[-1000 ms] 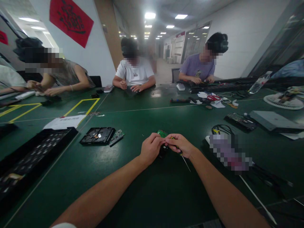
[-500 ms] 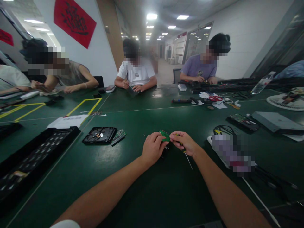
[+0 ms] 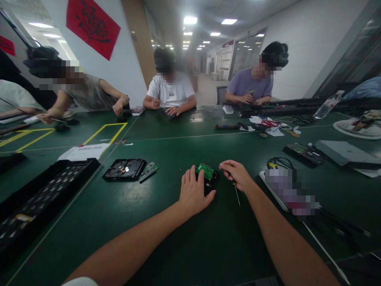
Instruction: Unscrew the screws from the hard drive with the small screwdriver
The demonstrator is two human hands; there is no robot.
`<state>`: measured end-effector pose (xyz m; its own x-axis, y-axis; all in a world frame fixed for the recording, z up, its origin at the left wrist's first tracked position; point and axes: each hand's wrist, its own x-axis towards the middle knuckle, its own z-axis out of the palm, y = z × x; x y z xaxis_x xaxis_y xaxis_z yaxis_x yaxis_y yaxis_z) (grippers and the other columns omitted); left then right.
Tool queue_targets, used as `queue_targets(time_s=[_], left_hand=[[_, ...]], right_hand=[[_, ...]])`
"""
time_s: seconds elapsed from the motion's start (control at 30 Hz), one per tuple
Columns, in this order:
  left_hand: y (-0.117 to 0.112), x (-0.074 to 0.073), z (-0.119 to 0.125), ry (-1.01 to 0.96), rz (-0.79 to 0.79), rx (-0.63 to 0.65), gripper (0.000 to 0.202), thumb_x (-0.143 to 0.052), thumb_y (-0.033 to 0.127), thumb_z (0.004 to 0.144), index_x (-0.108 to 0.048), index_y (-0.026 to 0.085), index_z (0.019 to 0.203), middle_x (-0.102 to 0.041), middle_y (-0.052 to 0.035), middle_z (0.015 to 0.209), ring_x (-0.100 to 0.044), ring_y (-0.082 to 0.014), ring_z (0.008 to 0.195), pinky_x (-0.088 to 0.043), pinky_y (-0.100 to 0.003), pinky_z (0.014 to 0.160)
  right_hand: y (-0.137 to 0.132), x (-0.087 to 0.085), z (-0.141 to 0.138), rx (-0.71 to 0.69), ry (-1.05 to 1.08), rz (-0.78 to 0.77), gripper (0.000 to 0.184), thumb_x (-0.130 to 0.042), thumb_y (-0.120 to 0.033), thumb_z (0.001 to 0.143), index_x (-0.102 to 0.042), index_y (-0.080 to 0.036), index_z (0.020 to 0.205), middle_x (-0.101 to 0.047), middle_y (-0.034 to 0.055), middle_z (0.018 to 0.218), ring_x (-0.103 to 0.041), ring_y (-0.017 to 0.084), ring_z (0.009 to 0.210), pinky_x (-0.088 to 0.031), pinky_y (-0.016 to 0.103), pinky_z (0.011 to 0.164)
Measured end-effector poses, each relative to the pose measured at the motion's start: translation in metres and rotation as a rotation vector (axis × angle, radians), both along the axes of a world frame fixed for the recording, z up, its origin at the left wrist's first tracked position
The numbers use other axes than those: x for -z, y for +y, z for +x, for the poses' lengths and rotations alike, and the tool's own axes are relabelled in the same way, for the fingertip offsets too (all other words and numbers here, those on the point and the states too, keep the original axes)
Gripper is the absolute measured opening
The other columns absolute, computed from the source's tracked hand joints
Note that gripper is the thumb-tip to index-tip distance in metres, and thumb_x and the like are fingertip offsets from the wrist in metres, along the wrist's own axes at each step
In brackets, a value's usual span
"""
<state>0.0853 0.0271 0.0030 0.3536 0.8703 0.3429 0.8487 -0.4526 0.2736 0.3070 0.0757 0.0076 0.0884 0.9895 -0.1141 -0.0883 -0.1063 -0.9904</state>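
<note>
My left hand (image 3: 194, 192) lies flat with fingers stretched out over a small black device with a green circuit board (image 3: 207, 174) on the green table (image 3: 166, 238). Just right of the device, my right hand (image 3: 239, 175) has its fingers curled round a thin screwdriver (image 3: 237, 194), whose shaft points down toward me along the table. Its fingertips are pinched close to the device's right edge; what they pinch there is too small to make out.
An opened black hard-drive case (image 3: 124, 169) and a loose circuit board (image 3: 149, 169) lie to the left, beside a long black tray (image 3: 35, 198). Cables (image 3: 278, 163), another board (image 3: 303, 152) and a grey box (image 3: 345, 153) lie right. Several other people work at the far side.
Both hands held the device up together; now it rests on the table under my left hand, which has flattened. My right hand has drawn slightly away to the right with the screwdriver.
</note>
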Motion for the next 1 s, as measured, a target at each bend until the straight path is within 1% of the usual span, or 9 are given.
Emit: queue_targets(time_s=[0.13,0.27,0.37,0.53,0.6,0.77,0.87,0.93,1.0], left_hand=[[-0.001,0.0,0.001,-0.002,-0.04,-0.024,0.079,-0.063,0.061,0.085,-0.043,0.017,0.149,-0.036,-0.0225,0.156,-0.035,-0.0455,0.141,-0.033,-0.062,0.113],[0.006,0.001,-0.004,-0.003,-0.061,0.041,0.081,-0.064,0.059,0.085,-0.041,0.019,0.151,-0.04,-0.0209,0.153,-0.037,-0.0442,0.139,-0.033,-0.062,0.114],[0.02,-0.001,-0.011,-0.01,-0.082,0.159,0.087,-0.068,0.058,0.083,-0.036,0.02,0.155,-0.039,-0.0198,0.154,-0.038,-0.0418,0.141,-0.034,-0.061,0.115],[0.041,-0.014,-0.027,-0.054,-0.179,0.444,0.102,-0.078,0.055,0.078,-0.026,0.028,0.161,-0.036,-0.0176,0.159,-0.038,-0.0386,0.146,-0.037,-0.058,0.117],[0.044,-0.02,-0.032,-0.065,-0.241,0.527,0.105,-0.08,0.053,0.079,-0.022,0.031,0.163,-0.036,-0.0165,0.159,-0.041,-0.0376,0.145,-0.04,-0.057,0.115],[0.046,-0.028,-0.035,-0.063,-0.242,0.647,0.117,-0.086,0.044,0.075,-0.012,0.035,0.165,-0.037,-0.0142,0.162,-0.035,-0.0361,0.151,-0.032,-0.06,0.121],[0.051,-0.025,-0.035,-0.047,-0.242,0.653,0.117,-0.086,0.048,0.075,-0.012,0.034,0.165,-0.032,-0.0144,0.166,-0.03,-0.0356,0.154,-0.027,-0.061,0.123],[0.055,-0.021,-0.036,-0.049,-0.222,0.607,0.115,-0.086,0.051,0.075,-0.016,0.033,0.165,-0.031,-0.0146,0.166,-0.03,-0.0361,0.153,-0.025,-0.061,0.123],[0.059,-0.015,-0.036,-0.054,-0.179,0.541,0.109,-0.085,0.05,0.076,-0.022,0.032,0.163,-0.034,-0.0145,0.164,-0.032,-0.0365,0.151,-0.026,-0.061,0.122]], right_hand=[[0.0,0.001,0.001,-0.015,-0.084,-0.021,0.023,-0.078,-0.035,0.077,-0.07,-0.017,0.088,-0.059,-0.0029,0.056,-0.04,0.006,0.042,-0.022,0.018,0.039],[0.0,0.002,0.002,-0.011,-0.122,-0.035,0.021,-0.074,-0.034,0.08,-0.07,-0.016,0.089,-0.059,-0.002,0.055,-0.04,0.006,0.041,-0.023,0.018,0.039],[0.0,0.002,0.004,0.029,-0.139,-0.043,0.02,-0.072,-0.034,0.081,-0.07,-0.016,0.089,-0.058,-0.0022,0.055,-0.04,0.006,0.041,-0.022,0.018,0.039],[0.002,-0.001,0.012,0.045,-0.154,-0.045,0.022,-0.075,-0.036,0.079,-0.07,-0.017,0.09,-0.057,-0.0029,0.058,-0.04,0.007,0.042,-0.023,0.019,0.038],[0.002,-0.002,0.016,0.017,-0.165,-0.046,0.024,-0.077,-0.038,0.078,-0.07,-0.018,0.09,-0.057,-0.0032,0.059,-0.04,0.007,0.043,-0.023,0.019,0.038],[0.001,-0.004,0.025,-0.108,-0.186,-0.068,0.028,-0.08,-0.041,0.077,-0.072,-0.017,0.089,-0.056,-0.0031,0.061,-0.04,0.007,0.045,-0.025,0.018,0.038],[0.001,-0.005,0.027,-0.166,-0.195,-0.094,0.028,-0.08,-0.041,0.077,-0.072,-0.017,0.088,-0.056,-0.0028,0.06,-0.041,0.007,0.046,-0.026,0.018,0.038],[0.001,-0.005,0.029,-0.155,-0.205,-0.112,0.026,-0.079,-0.039,0.077,-0.071,-0.017,0.087,-0.054,-0.0036,0.058,-0.04,0.007,0.045,-0.025,0.018,0.038],[0.002,-0.004,0.031,-0.111,-0.212,-0.122,0.023,-0.078,-0.036,0.076,-0.069,-0.017,0.084,-0.053,-0.0042,0.055,-0.039,0.007,0.043,-0.024,0.018,0.038]])
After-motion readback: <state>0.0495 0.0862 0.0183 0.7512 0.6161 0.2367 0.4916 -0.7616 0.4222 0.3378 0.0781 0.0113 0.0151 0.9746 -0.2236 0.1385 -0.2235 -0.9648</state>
